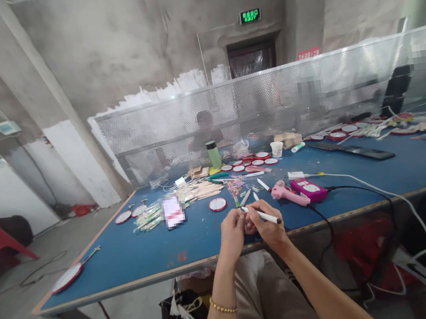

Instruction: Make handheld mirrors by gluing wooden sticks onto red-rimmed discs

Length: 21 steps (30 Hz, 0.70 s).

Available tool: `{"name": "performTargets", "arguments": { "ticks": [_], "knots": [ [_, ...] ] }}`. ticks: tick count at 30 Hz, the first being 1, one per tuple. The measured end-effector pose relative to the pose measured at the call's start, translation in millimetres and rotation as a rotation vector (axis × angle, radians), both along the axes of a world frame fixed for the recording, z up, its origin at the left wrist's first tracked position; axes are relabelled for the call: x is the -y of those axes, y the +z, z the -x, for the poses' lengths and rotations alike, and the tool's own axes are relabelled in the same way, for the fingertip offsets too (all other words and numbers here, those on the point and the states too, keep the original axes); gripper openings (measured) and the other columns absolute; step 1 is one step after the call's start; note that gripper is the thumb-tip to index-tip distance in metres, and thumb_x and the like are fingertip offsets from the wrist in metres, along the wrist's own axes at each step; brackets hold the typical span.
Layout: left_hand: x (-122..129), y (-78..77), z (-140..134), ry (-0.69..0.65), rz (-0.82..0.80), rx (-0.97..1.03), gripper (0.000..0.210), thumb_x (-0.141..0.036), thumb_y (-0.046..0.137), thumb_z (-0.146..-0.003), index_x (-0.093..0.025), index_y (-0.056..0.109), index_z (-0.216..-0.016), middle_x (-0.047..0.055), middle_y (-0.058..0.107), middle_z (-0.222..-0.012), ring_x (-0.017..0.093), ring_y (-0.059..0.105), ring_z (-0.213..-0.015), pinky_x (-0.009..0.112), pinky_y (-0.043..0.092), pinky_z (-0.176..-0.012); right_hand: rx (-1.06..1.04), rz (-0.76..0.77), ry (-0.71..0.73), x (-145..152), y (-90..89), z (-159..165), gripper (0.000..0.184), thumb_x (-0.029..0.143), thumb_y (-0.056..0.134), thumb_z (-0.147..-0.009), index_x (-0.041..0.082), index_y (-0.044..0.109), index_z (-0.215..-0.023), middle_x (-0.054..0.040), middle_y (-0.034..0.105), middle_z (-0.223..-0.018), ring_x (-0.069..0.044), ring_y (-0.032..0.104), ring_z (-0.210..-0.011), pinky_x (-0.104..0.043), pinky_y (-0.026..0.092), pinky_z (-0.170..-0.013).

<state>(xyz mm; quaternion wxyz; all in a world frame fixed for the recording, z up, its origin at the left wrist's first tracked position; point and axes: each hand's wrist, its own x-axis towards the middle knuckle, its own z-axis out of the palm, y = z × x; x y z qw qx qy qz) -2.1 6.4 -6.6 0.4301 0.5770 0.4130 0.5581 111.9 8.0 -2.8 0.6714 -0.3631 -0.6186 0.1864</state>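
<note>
My right hand [269, 224] grips a white marker [265, 215], its dark end pointing right and its tip by my left fingers. My left hand [233, 227] is closed, fingers pinched around the lower end of a narrow flat stick [236, 199] with green on it. Both hands meet at the table's front edge, so the spot where the marker tip meets the stick is partly hidden. Just beyond them lie several white pens [246, 197] and a heap of coloured bands [235, 184]. To their left rests a round white disc with a red rim [218, 204].
A pink glue gun [289, 194] and a purple box [308, 190] with cables lie right of my hands. Wooden sticks [203, 190] and packaged sticks [150, 217] spread left. A green bottle [213, 155] and paper cup [276, 149] stand before the perforated metal screen [169, 128].
</note>
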Motion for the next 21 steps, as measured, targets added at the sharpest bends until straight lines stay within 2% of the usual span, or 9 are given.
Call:
{"name": "performTargets", "arguments": {
  "ticks": [5,16,21],
  "knots": [
    [-1.2,-1.1,1.2,0.000,0.006,0.001,0.031,-0.046,0.061,-0.078,-0.018,0.051,-0.068,-0.003,0.052,-0.061,0.012,0.047,-0.057,0.023,0.044,-0.055,0.022,-0.017,0.015,1.2,2.2,0.1,0.020,0.031,0.054,-0.086,0.020,0.058,-0.070,0.0019,0.062,-0.055,-0.012,0.059,-0.046,-0.021,0.049,-0.048],
    [1.5,5.0,2.4,0.103,-0.083,-0.169,0.025,-0.035,0.055,-0.081,-0.017,0.049,-0.065,-0.004,0.050,-0.059,0.011,0.043,-0.058,0.021,0.035,-0.055,0.028,0.016,0.052,-0.3,-1.3,0.1,0.020,0.032,0.053,-0.087,0.019,0.059,-0.072,0.0017,0.062,-0.057,-0.011,0.057,-0.047,-0.021,0.048,-0.049],
    [-0.3,1.7,2.1,0.046,-0.055,-0.104,0.030,-0.043,0.056,-0.082,-0.018,0.050,-0.067,-0.003,0.050,-0.060,0.011,0.044,-0.058,0.022,0.037,-0.055,0.029,-0.025,0.002,-0.4,-0.5,0.1,0.021,0.031,0.054,-0.087,0.020,0.058,-0.070,0.0020,0.061,-0.056,-0.011,0.057,-0.046,-0.020,0.048,-0.048]
  ]
}}
